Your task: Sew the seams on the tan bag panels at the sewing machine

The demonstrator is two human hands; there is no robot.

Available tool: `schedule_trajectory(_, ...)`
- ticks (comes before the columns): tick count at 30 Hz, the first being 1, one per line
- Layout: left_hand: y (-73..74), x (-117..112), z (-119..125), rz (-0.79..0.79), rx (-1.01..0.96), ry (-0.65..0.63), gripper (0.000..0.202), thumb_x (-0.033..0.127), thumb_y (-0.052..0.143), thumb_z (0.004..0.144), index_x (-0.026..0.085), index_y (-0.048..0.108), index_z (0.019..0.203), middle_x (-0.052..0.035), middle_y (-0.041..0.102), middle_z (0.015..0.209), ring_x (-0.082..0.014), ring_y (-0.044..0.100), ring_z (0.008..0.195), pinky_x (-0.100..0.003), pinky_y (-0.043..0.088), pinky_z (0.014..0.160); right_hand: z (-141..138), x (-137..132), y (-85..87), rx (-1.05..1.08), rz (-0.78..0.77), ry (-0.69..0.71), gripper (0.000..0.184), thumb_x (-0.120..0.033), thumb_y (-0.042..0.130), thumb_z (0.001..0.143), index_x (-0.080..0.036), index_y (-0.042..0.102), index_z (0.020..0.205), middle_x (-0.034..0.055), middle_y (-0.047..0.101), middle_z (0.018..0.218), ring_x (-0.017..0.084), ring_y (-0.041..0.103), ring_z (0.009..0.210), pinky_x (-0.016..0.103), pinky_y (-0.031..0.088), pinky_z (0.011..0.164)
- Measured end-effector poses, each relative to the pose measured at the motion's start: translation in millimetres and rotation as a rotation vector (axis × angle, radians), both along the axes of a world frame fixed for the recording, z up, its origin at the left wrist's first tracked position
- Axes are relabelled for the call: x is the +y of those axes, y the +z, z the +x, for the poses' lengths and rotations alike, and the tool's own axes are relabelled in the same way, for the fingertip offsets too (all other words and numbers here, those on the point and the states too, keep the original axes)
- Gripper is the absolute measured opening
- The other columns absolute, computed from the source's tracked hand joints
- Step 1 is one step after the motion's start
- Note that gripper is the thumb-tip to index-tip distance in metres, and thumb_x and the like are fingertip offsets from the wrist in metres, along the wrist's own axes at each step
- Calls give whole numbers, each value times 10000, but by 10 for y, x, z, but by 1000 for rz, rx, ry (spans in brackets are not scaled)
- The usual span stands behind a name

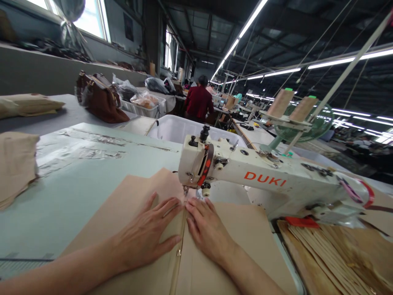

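Observation:
Beige fabric panels (245,229) lie flat under the sewing machine (258,170). Between them runs a narrow zipper (176,272) with a small metal slider (179,253). My left hand (147,231) rests palm down on the panel left of this seam, its fingers spread and the thumb pointing at the zipper. On the other side, my right hand (204,227) lies with fingers stretched forward, the tips at the seam just in front of the presser foot (186,191). Neither hand grips anything; both press on the fabric.
Stacked beige pieces (15,168) lie at the left, and more brown pieces (331,254) at the lower right. A brown handbag (100,98) stands behind the table. Thread cones (281,102) stand behind the machine. A white bin (172,127) borders the far edge; a person (199,100) sits beyond.

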State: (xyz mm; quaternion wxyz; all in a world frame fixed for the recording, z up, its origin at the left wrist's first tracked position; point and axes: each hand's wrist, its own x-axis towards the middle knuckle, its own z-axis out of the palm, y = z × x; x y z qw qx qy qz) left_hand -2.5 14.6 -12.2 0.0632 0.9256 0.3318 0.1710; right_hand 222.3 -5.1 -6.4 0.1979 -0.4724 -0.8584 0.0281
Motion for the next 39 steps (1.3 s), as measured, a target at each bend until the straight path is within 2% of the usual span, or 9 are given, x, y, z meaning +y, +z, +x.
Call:
schedule_trajectory(6, -51, 177, 55, 40, 5, 4, 627, 441, 536, 974, 235, 337, 1532, -117, 434, 1537, -306, 417, 1407, -636, 177, 1192, 74, 154, -47, -81, 17, -46, 381, -175, 469, 986, -202, 534, 1361, 103, 576, 1404, 253, 540, 1295, 570, 343, 1158)
schedule_trajectory(12, -159, 165, 1, 101, 56, -4, 689, 503, 495, 996, 199, 263, 1570, -98, 371, 1584, -258, 329, 1463, -532, -42, 1236, 67, 115, -109, -71, 43, -66, 424, -177, 451, 987, -221, 498, 1407, 70, 547, 1444, 257, 513, 1327, 571, 379, 1138)
schedule_trajectory(15, -177, 152, 9, 131, 56, 11, 696, 496, 503, 993, 198, 258, 1573, -91, 356, 1593, -256, 322, 1465, -509, -89, 1231, 69, 108, -103, -71, 38, -63, 427, -178, 465, 984, -227, 503, 1406, 74, 563, 1426, 250, 527, 1315, 564, 386, 1136)
schedule_trajectory(22, -125, 173, 30, 91, 23, -7, 679, 482, 517, 987, 215, 282, 1566, -115, 410, 1559, -304, 388, 1428, -611, 43, 1222, 88, 125, -98, -70, 37, -41, 449, -163, 456, 982, -217, 479, 1427, 68, 507, 1483, 257, 508, 1335, 583, 378, 1137)
schedule_trajectory(27, -56, 208, 44, 31, 14, -22, 669, 455, 557, 966, 247, 314, 1554, -116, 410, 1559, -315, 379, 1435, -646, 132, 1203, 88, 178, -152, -51, 40, -55, 430, -149, 444, 983, -209, 504, 1405, 91, 560, 1425, 255, 527, 1310, 583, 362, 1146)
schedule_trajectory(31, -30, 253, 68, 32, 39, -22, 645, 487, 531, 978, 235, 346, 1542, -130, 404, 1560, -317, 380, 1435, -648, 175, 1190, 38, 203, -19, -59, 24, -61, 397, -152, 465, 982, -213, 540, 1367, 91, 580, 1401, 254, 531, 1303, 568, 360, 1148)
schedule_trajectory(33, -3, 181, 41, 65, 58, -14, 622, 520, 483, 1000, 208, 379, 1528, -143, 408, 1556, -315, 385, 1432, -637, 165, 1197, 10, 58, 134, -53, 42, -97, 408, -141, 489, 962, -208, 550, 1360, 108, 575, 1402, 282, 522, 1308, 579, 366, 1135)
schedule_trajectory(36, 45, -180, -78, 156, 52, -5, 627, 509, 467, 1013, 201, 346, 1546, -124, 396, 1566, -302, 377, 1439, -585, 164, 1221, 14, -488, 274, 128, 49, -250, 331, -196, 459, 978, -205, 598, 1278, 127, 640, 1280, 278, 605, 1187, 472, 502, 1005)
schedule_trajectory(39, -3, -767, -208, 257, -16, -25, 827, 571, 560, 940, 168, 238, 1587, -123, 413, 1555, -321, 324, 1465, -529, 188, 1237, 33, -1227, 64, 330, -230, -348, 317, -365, 415, 1014, -243, 679, 885, 46, 698, 759, 204, 690, 702, 298, 559, 664)
